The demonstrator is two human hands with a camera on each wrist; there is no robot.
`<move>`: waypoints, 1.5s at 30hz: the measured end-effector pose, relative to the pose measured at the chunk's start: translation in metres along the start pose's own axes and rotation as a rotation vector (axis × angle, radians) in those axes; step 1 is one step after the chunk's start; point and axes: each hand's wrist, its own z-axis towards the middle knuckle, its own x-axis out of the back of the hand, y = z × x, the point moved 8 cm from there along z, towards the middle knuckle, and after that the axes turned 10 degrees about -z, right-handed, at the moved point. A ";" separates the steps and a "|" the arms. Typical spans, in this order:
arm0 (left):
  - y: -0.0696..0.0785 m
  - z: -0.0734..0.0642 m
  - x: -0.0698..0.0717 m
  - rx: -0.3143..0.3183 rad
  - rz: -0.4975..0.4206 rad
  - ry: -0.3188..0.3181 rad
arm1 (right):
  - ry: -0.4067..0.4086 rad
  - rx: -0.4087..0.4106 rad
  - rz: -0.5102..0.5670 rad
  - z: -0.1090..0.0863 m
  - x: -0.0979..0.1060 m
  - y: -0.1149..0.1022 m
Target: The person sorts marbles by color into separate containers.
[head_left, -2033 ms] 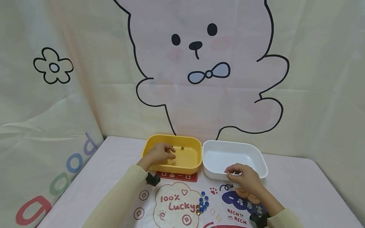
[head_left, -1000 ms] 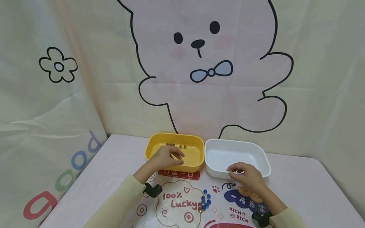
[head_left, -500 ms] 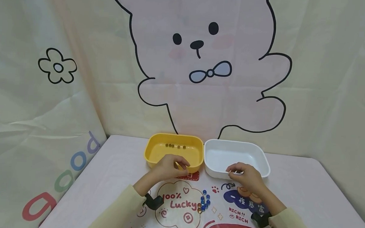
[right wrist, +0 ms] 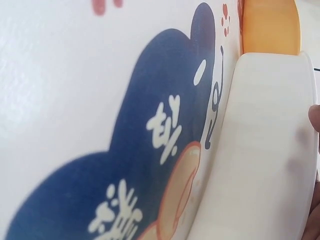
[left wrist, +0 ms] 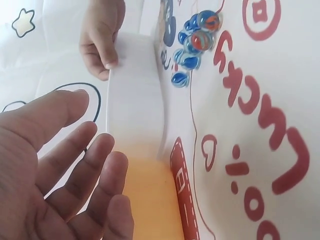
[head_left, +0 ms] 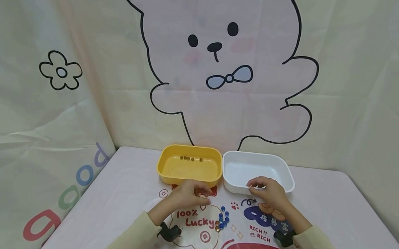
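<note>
My left hand [head_left: 188, 194] hovers over the table just in front of the yellow tray [head_left: 184, 172]. In the left wrist view its fingers [left wrist: 89, 167] are loosely bent and apart from the thumb, with nothing between them. Several small dark-looking marbles [head_left: 188, 158] lie in a row along the far side of the yellow tray. My right hand [head_left: 270, 193] pinches the near rim of the white tray [head_left: 247, 170], which holds nothing visible. Between the hands, a cluster of glass marbles [left wrist: 190, 62], blue and amber, lies on the table.
The two trays stand side by side at the back of the white table [head_left: 328, 202], against a hanging cloth [head_left: 120, 110] with a bear drawing. Another cloth [head_left: 27, 151] hangs at the left. The tabletop carries flat printed pictures and lettering.
My left hand has come out of the yellow tray, moving toward me and to the right, uncovering the marbles in there. My right hand stays on the white tray's rim.
</note>
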 end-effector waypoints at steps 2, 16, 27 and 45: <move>0.001 -0.001 -0.005 -0.012 -0.016 -0.027 | -0.001 -0.002 0.000 0.000 0.000 0.000; -0.006 -0.010 -0.033 0.032 -0.014 -0.096 | 0.003 -0.001 0.005 0.000 -0.001 0.000; -0.012 -0.011 -0.049 0.052 -0.107 -0.168 | 0.008 0.012 0.004 0.000 0.000 0.000; -0.026 -0.006 -0.060 0.066 -0.121 -0.162 | 0.018 0.021 -0.017 0.001 0.001 -0.002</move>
